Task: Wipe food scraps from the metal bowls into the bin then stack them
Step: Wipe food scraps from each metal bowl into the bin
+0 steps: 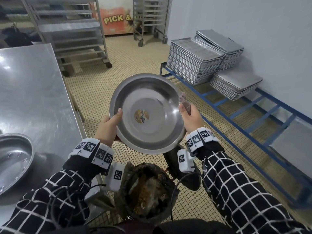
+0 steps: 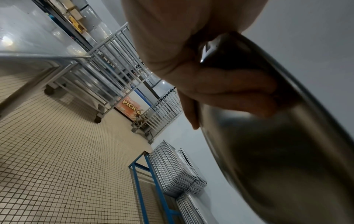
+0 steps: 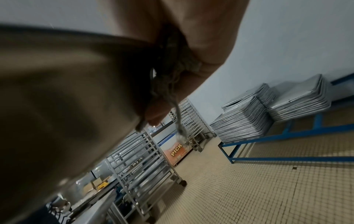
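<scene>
Bowl (image 1: 146, 114) in question hung in the air above the bin (image 1: 145, 190), off the near right corner of the bench (image 1: 33, 92), tilted with its inside facing you. Your left hand (image 1: 108, 127) gripped the left rim, thumb curled over the lip and fingers (image 2: 229, 94) under the outer wall. Your right hand (image 1: 190, 119) sat at the right rim, its fingers closed round a crumpled cloth (image 1: 184, 103) that lay just at the edge of the bowl. The inside looked clean, with only a round label at the centre, so I judge the wiping of this one was finished or nearly so. A second bowl (image 1: 13, 159) rested on the near edge of the bench at your left. The next move, as I see it, called for carrying the held bowl over to that one and nesting it squarely, rim level, while keeping the soiled cloth clear of the wiped metal.
</scene>
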Available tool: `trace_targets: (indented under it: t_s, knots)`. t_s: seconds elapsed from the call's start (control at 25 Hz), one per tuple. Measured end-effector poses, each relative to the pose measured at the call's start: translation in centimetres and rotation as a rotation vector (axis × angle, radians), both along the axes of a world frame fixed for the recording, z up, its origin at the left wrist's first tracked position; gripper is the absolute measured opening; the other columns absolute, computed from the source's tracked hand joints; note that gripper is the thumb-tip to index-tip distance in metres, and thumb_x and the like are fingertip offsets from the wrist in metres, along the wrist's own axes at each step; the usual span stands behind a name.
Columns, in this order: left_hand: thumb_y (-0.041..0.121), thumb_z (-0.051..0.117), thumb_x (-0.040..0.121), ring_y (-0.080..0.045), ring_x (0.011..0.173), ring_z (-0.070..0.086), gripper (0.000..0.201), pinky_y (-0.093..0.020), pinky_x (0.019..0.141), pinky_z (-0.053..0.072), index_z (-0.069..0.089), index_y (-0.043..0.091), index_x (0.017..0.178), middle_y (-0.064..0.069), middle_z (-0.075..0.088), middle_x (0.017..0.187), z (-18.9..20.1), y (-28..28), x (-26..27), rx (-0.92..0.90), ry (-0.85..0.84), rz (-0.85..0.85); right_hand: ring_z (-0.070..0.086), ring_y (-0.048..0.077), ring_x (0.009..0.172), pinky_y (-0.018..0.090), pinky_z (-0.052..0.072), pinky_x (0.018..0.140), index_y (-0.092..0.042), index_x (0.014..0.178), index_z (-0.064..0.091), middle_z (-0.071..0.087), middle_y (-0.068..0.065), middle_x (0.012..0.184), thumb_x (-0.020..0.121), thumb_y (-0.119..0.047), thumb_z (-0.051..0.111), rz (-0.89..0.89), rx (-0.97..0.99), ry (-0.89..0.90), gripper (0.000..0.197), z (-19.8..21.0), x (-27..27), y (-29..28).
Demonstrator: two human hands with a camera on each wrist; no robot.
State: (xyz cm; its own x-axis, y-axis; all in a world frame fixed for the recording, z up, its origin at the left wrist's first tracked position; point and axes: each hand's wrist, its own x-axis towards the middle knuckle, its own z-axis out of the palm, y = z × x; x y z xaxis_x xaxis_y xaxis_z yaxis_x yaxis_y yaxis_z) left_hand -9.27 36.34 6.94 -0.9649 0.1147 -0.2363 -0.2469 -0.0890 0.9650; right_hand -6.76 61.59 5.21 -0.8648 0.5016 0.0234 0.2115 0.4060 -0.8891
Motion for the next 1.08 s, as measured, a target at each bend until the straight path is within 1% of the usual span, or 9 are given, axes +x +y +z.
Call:
trace_targets:
  t_s: [0.12, 0.24, 0.36, 0.44, 0.6, 0.68, 0.88, 1.0, 1.08]
  knots:
    - [0.038, 0.056, 0.092, -0.018, 0.060, 0.066, 0.028, -0.027, 0.051, 0.052, 0.063, 0.014, 0.105, -0.002, 0.069, 0.072, -0.5, -0.4, -0.5, 0.015, -0.004, -0.022, 0.059, 0.021, 0.078, 0.028, 0.047, 0.065, -0.005, 0.099, 0.057, 0.063, 0.009, 0.089, 0.093, -0.035, 0.056, 0.032, 0.031, -0.036, 0.030, 0.2, -0.1, 0.4]
    - [0.024, 0.057, 0.092, -0.015, 0.068, 0.069, 0.019, -0.025, 0.058, 0.055, 0.056, 0.022, 0.111, 0.001, 0.070, 0.081, -0.3, 0.3, -0.1, -0.041, 0.143, -0.031, 0.056, 0.017, 0.074, 0.023, 0.042, 0.057, -0.007, 0.097, 0.054, 0.057, 0.002, 0.083, 0.094, -0.029, 0.055, -0.068, -0.022, -0.034, 0.022, 0.0, 0.3, -0.3]
    - [0.018, 0.060, 0.090, -0.018, 0.085, 0.070, 0.043, -0.033, 0.067, 0.059, 0.042, 0.021, 0.129, -0.003, 0.064, 0.107, -0.3, 1.1, 0.3, -0.070, 0.219, -0.069, 0.055, 0.014, 0.072, 0.021, 0.039, 0.055, -0.010, 0.098, 0.052, 0.055, -0.001, 0.083, 0.095, -0.027, 0.054, -0.214, -0.185, 0.032, 0.018, -0.1, 0.7, -2.0]
    - [0.017, 0.063, 0.088, -0.022, 0.090, 0.070, 0.051, -0.036, 0.068, 0.059, 0.038, 0.022, 0.132, -0.004, 0.063, 0.110, -0.4, 1.5, 0.3, -0.062, 0.205, -0.124, 0.054, 0.012, 0.068, 0.022, 0.040, 0.054, -0.012, 0.097, 0.051, 0.055, -0.001, 0.082, 0.095, -0.028, 0.054, -0.276, -0.290, 0.086, 0.017, 0.0, 1.1, -3.5]
    - [0.012, 0.060, 0.090, -0.031, 0.092, 0.067, 0.011, -0.047, 0.081, 0.056, 0.057, 0.017, 0.099, -0.008, 0.068, 0.095, 0.1, 2.6, 1.4, -0.043, 0.074, -0.151, 0.058, 0.014, 0.071, 0.023, 0.044, 0.056, -0.011, 0.103, 0.052, 0.058, 0.000, 0.085, 0.094, -0.031, 0.054, -0.280, -0.382, 0.167, 0.022, -0.6, 2.1, -6.1]
    - [0.009, 0.054, 0.093, -0.027, 0.085, 0.066, 0.011, -0.049, 0.081, 0.054, 0.053, 0.020, 0.091, -0.007, 0.064, 0.092, 0.3, 2.8, 1.6, 0.053, -0.004, -0.064, 0.058, 0.013, 0.071, 0.021, 0.044, 0.056, -0.012, 0.105, 0.052, 0.060, 0.001, 0.086, 0.096, -0.036, 0.050, -0.214, -0.391, 0.156, 0.026, -0.6, 2.5, -6.1]
    - [0.013, 0.050, 0.095, -0.026, 0.086, 0.064, 0.012, -0.046, 0.077, 0.055, 0.051, 0.025, 0.093, -0.006, 0.062, 0.093, -0.3, 1.6, 0.3, 0.009, 0.006, 0.051, 0.060, 0.012, 0.086, 0.020, 0.045, 0.067, -0.013, 0.100, 0.056, 0.060, 0.007, 0.105, 0.097, -0.044, 0.040, -0.058, -0.220, -0.084, 0.035, -2.3, 2.7, -5.4]
    - [0.018, 0.049, 0.097, -0.023, 0.081, 0.064, 0.008, -0.041, 0.071, 0.056, 0.052, 0.018, 0.104, -0.007, 0.063, 0.094, -0.7, 1.0, -0.2, -0.088, 0.024, 0.072, 0.056, 0.008, 0.087, 0.018, 0.048, 0.071, -0.010, 0.101, 0.056, 0.052, 0.004, 0.109, 0.097, -0.040, 0.043, -0.078, 0.006, -0.034, 0.033, -2.8, 2.9, -5.8]
    - [0.027, 0.048, 0.098, -0.023, 0.082, 0.066, 0.023, -0.039, 0.069, 0.056, 0.053, 0.013, 0.116, -0.010, 0.066, 0.099, -0.9, 0.7, -0.4, -0.161, 0.054, 0.027, 0.055, 0.005, 0.095, 0.021, 0.052, 0.080, -0.015, 0.110, 0.054, 0.051, -0.003, 0.110, 0.096, -0.035, 0.047, 0.015, 0.077, 0.042, 0.026, -2.4, 3.1, -7.0]
